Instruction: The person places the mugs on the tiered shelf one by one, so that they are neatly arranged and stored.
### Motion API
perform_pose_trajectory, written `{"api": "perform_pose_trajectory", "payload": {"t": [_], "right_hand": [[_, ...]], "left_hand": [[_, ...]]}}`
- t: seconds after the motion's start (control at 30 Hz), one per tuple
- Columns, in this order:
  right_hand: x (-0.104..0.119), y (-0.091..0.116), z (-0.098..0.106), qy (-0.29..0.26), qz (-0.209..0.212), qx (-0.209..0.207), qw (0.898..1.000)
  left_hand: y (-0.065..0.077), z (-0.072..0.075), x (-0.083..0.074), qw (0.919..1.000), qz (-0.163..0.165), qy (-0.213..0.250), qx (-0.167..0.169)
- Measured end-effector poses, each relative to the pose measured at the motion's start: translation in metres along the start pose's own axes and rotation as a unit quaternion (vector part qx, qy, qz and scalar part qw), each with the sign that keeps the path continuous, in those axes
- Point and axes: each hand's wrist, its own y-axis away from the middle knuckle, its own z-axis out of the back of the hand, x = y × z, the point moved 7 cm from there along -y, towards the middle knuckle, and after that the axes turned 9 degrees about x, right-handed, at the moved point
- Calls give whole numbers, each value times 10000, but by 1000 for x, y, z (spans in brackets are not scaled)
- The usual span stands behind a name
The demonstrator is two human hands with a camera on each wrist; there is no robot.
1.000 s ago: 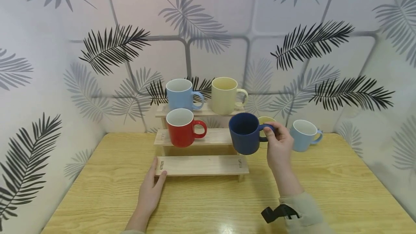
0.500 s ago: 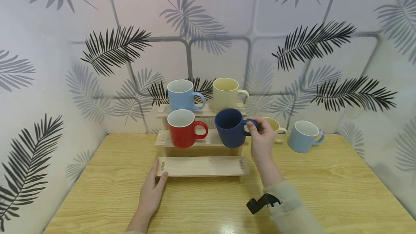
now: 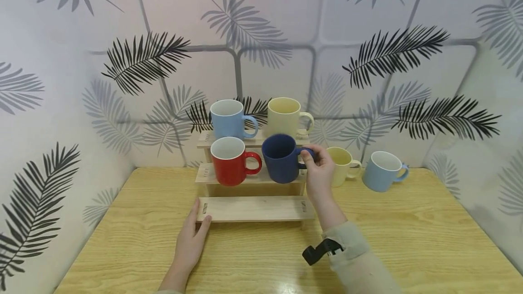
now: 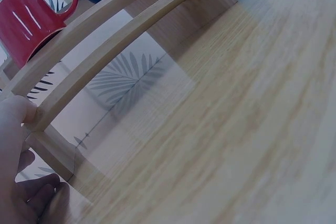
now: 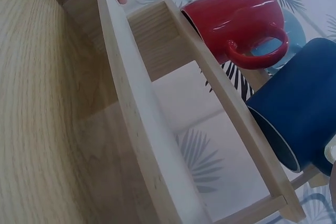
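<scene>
A navy blue mug hangs over the right half of the middle tier of a stepped wooden rack, its base close above the board's front edge in the right wrist view. My right hand pinches its handle between thumb and fingers. Left of it on that tier stands a red mug, handle to the right. On the top tier are a light blue mug and a pale yellow mug. My left hand grips the left end of the bottom tier, thumb at the front edge.
To the right of the rack, on the wood-grain table, stand a second pale yellow mug, partly behind my right hand, and a second light blue mug. A leaf-patterned wall rises close behind the rack.
My right hand has carried the navy mug leftward and slightly farther back, from the rack's right end to beside the red mug. My left hand keeps its place on the rack.
</scene>
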Motion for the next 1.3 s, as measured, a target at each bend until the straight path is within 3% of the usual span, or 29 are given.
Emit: {"api": "perform_pose_trajectory", "payload": {"t": [0.33, 0.53, 0.77, 0.97, 1.3], "right_hand": [[-5, 8, 5, -735, -4, -259, 9970], [-9, 9, 9, -719, -140, -234, 9970], [-10, 9, 17, 71, -426, 106, 9990], [-10, 8, 23, 636, -659, 496, 9946], [-9, 6, 41, 1526, -985, 1480, 9722]], "left_hand": [[2, 0, -2, 10000, 50, 8, 85], [3, 1, -3, 9999, 53, -7, 86], [2, 0, -2, 9999, 55, -3, 101], [2, 1, -2, 10000, 25, -54, 58], [0, -1, -3, 10000, -15, -50, 42]]}}
